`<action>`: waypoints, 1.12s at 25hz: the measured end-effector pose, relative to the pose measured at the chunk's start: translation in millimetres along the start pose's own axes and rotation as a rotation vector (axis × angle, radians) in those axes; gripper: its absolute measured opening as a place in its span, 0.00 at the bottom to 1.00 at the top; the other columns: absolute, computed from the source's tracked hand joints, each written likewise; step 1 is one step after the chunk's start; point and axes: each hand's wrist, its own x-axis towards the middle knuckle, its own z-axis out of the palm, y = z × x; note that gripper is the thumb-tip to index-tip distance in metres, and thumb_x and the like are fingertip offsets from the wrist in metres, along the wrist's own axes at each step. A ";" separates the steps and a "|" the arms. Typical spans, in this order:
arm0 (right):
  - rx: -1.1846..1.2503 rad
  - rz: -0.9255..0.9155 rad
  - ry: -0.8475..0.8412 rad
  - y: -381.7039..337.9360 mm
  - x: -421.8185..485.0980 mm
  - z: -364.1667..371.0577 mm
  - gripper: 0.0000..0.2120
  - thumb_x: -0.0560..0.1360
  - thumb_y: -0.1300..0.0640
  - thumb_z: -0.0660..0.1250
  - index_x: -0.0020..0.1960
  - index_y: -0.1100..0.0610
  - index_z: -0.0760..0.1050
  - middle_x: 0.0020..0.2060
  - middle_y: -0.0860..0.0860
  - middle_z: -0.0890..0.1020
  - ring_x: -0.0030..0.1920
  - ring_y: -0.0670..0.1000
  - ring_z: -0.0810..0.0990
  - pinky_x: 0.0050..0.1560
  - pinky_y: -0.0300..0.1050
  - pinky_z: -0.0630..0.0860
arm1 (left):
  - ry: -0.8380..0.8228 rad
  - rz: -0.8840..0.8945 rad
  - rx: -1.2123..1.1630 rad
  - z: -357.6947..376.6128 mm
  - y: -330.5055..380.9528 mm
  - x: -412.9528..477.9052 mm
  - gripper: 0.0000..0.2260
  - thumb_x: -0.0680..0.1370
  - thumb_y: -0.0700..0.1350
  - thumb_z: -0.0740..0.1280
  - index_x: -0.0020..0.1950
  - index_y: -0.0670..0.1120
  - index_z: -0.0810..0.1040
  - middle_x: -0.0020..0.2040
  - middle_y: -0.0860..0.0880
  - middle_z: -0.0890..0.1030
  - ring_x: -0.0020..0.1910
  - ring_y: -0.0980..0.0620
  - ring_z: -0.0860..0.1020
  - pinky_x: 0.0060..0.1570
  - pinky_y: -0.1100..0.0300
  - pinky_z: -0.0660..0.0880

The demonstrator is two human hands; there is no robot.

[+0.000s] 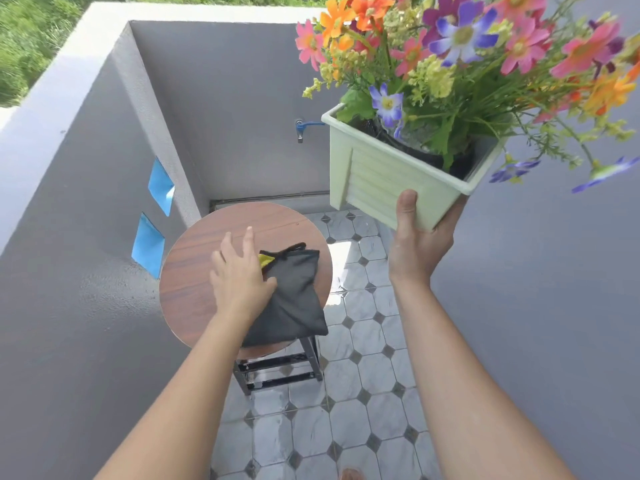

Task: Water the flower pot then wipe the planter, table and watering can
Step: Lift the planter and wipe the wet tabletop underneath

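Held up in the air by the right hand (420, 237): a pale green planter (388, 178) full of bright flowers (464, 46), tipped a little, well above the floor tiles (363, 393). Gripped from below, thumb on the front wall. Pressed flat by the left hand (239, 275), fingers spread: a dark cloth (294, 296) with a bit of yellow showing, lying on the round wooden table (194, 271). Seen on the grey wall behind: a small tap (300, 130).

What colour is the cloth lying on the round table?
The cloth is dark grey to black, with a yellow patch at its top corner; the head view shows it.
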 end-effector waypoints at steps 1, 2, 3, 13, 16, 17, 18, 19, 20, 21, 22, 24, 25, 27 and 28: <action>0.002 0.002 0.002 0.2 0.0 0.3 0.45 0.66 0.38 0.68 0.75 0.54 0.55 0.65 0.51 0.75 0.59 0.42 0.77 0.60 0.40 0.74 | 0.060 0.083 0.021 7.6 4.9 -6.4 0.33 0.76 0.46 0.66 0.76 0.44 0.54 0.76 0.40 0.57 0.70 0.38 0.60 0.64 0.45 0.63; 0.004 0.005 0.003 0.5 -0.5 1.1 0.45 0.66 0.37 0.68 0.75 0.53 0.55 0.65 0.51 0.75 0.60 0.43 0.77 0.61 0.42 0.74 | 0.059 0.136 0.008 17.9 11.3 -13.2 0.30 0.78 0.48 0.62 0.76 0.42 0.54 0.77 0.39 0.55 0.73 0.39 0.58 0.67 0.45 0.61; 0.006 0.007 0.005 1.1 -1.2 2.1 0.45 0.66 0.37 0.68 0.75 0.53 0.55 0.66 0.51 0.75 0.60 0.44 0.77 0.61 0.42 0.74 | 0.010 0.150 0.029 30.6 16.5 -17.8 0.28 0.80 0.52 0.57 0.77 0.42 0.53 0.77 0.39 0.52 0.75 0.39 0.55 0.70 0.44 0.56; -0.012 -0.013 -0.027 11.0 2.7 6.1 0.44 0.66 0.39 0.68 0.75 0.56 0.56 0.64 0.53 0.76 0.57 0.42 0.78 0.57 0.35 0.74 | -0.152 0.446 0.363 41.5 -73.0 -58.6 0.23 0.80 0.62 0.42 0.72 0.61 0.63 0.74 0.49 0.65 0.74 0.50 0.58 0.58 0.36 0.67; -0.014 -0.019 -0.037 14.3 7.2 4.3 0.43 0.66 0.40 0.68 0.75 0.56 0.57 0.62 0.53 0.77 0.55 0.41 0.79 0.56 0.36 0.75 | -0.155 0.408 0.336 19.4 -106.1 -40.8 0.28 0.77 0.66 0.38 0.73 0.60 0.62 0.76 0.53 0.60 0.75 0.56 0.52 0.64 0.41 0.62; -0.013 -0.022 -0.035 15.5 8.6 2.8 0.43 0.66 0.40 0.68 0.74 0.57 0.57 0.62 0.53 0.78 0.55 0.41 0.79 0.56 0.38 0.75 | -0.134 0.362 0.322 15.3 -112.2 -29.0 0.29 0.76 0.67 0.38 0.73 0.62 0.60 0.77 0.54 0.55 0.76 0.56 0.49 0.66 0.41 0.58; -0.011 -0.022 -0.032 17.2 9.7 1.7 0.43 0.66 0.40 0.68 0.74 0.57 0.57 0.62 0.54 0.78 0.54 0.41 0.79 0.57 0.39 0.76 | -0.121 0.304 0.316 12.5 -114.8 -14.3 0.28 0.75 0.66 0.40 0.74 0.63 0.57 0.77 0.55 0.52 0.76 0.55 0.47 0.68 0.42 0.54; -0.006 -0.019 -0.031 18.6 10.4 0.9 0.43 0.66 0.40 0.69 0.74 0.58 0.57 0.62 0.54 0.78 0.54 0.41 0.79 0.57 0.40 0.76 | -0.109 0.244 0.307 10.0 -113.1 2.5 0.27 0.76 0.65 0.42 0.74 0.63 0.56 0.78 0.55 0.50 0.77 0.54 0.46 0.69 0.41 0.51; 0.000 -0.017 -0.031 20.4 10.9 0.6 0.43 0.66 0.40 0.69 0.74 0.58 0.58 0.62 0.55 0.78 0.54 0.41 0.79 0.57 0.40 0.76 | -0.101 0.190 0.291 8.9 -108.4 20.7 0.24 0.78 0.62 0.45 0.75 0.63 0.55 0.78 0.54 0.49 0.77 0.52 0.45 0.70 0.41 0.49; 0.003 -0.016 -0.032 21.6 10.4 1.0 0.44 0.66 0.41 0.69 0.74 0.59 0.57 0.62 0.55 0.77 0.54 0.40 0.79 0.56 0.39 0.76 | -0.094 0.150 0.277 10.1 -101.3 38.4 0.23 0.80 0.60 0.47 0.75 0.62 0.55 0.79 0.53 0.49 0.77 0.51 0.44 0.71 0.40 0.47; 0.003 -0.017 -0.031 23.2 10.0 1.6 0.44 0.66 0.41 0.69 0.74 0.59 0.57 0.62 0.55 0.77 0.54 0.40 0.79 0.56 0.37 0.75 | -0.089 0.133 0.270 12.8 -91.2 53.6 0.22 0.81 0.57 0.49 0.75 0.62 0.55 0.79 0.52 0.49 0.77 0.50 0.45 0.71 0.40 0.46; 0.010 -0.015 -0.031 26.6 7.1 3.9 0.43 0.66 0.42 0.69 0.74 0.60 0.58 0.63 0.55 0.76 0.54 0.39 0.78 0.55 0.35 0.74 | -0.092 0.186 0.287 23.6 -67.0 70.4 0.21 0.81 0.56 0.49 0.75 0.62 0.55 0.79 0.52 0.49 0.77 0.49 0.45 0.71 0.41 0.46; 0.016 -0.007 -0.031 28.2 5.7 5.2 0.43 0.66 0.42 0.69 0.74 0.60 0.58 0.63 0.55 0.76 0.54 0.39 0.78 0.55 0.35 0.74 | -0.111 0.250 0.298 30.3 -52.7 72.0 0.21 0.81 0.57 0.48 0.75 0.63 0.54 0.79 0.53 0.49 0.77 0.50 0.45 0.71 0.41 0.46; 0.022 0.009 -0.029 31.6 4.0 7.4 0.43 0.66 0.41 0.69 0.73 0.60 0.58 0.64 0.56 0.75 0.56 0.43 0.78 0.57 0.38 0.75 | -0.176 0.414 0.335 44.5 -25.5 61.4 0.22 0.80 0.60 0.43 0.75 0.64 0.52 0.78 0.54 0.48 0.77 0.51 0.44 0.71 0.41 0.46; 0.026 0.012 -0.023 33.0 3.0 8.9 0.44 0.66 0.41 0.69 0.74 0.60 0.58 0.65 0.57 0.75 0.57 0.45 0.78 0.58 0.40 0.75 | -0.208 0.511 0.361 50.5 -15.9 50.3 0.23 0.78 0.61 0.41 0.74 0.65 0.52 0.78 0.55 0.48 0.77 0.51 0.43 0.71 0.41 0.47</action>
